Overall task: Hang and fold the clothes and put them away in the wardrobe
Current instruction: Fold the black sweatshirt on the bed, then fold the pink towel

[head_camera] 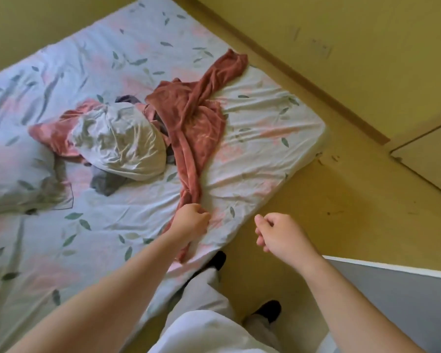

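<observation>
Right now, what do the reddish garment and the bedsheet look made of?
Reddish garment: probably soft knit or velour, matte, draping in limp ropey folds where the left hand grips it. Bedsheet: likely thin woven cotton, matte, with printed leaves and fine creases.

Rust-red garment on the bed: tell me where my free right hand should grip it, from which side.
Best grip the rust-red garment beyond the left hand, where it bunches into a narrow rope. Bring the right hand in from the right over bare sheet; the white garment crowds the other side.
</observation>
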Available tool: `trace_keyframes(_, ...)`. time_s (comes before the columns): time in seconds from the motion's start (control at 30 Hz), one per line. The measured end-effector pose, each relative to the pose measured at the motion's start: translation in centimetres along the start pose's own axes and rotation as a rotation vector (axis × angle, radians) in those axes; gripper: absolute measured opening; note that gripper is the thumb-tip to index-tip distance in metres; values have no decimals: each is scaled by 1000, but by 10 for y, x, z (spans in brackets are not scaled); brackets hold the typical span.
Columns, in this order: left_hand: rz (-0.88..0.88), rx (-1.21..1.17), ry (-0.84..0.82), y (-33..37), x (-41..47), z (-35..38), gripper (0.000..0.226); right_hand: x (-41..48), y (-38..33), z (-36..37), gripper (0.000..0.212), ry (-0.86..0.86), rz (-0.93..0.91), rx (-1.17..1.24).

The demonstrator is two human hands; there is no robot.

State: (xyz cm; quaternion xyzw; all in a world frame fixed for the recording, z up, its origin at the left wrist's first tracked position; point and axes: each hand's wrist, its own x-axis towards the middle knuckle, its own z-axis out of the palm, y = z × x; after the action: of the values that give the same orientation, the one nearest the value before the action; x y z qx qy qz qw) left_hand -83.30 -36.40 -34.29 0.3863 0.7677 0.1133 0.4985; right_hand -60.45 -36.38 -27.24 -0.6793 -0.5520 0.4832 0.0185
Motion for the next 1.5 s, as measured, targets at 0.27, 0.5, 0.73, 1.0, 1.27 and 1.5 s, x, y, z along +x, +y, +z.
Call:
trace_keyframes(0.27,-91,323,-88,-56,160,1,25,103,-19,80,35,-155,163,113)
trace_keyframes(0.5,-228,56,-146,-99,257,35,42,142,10,107,31,-163,400,252)
trace_keyframes(0.73,-355,-353,31,-94,261,46,17,153,19,103,29,-167,503,262)
trace_keyframes(1.0,-234,-916,-318,-10,164,-37,54,145,-26,78,22,-99,368,298)
trace_keyframes(1.27,114,-657,-627,37,64,-88,53,133,-87,37,58,-132,297,589)
trace_keyframes(1.5,148,-363,-944,47,-11,-59,36,84,-99,20,22,-82,269,826)
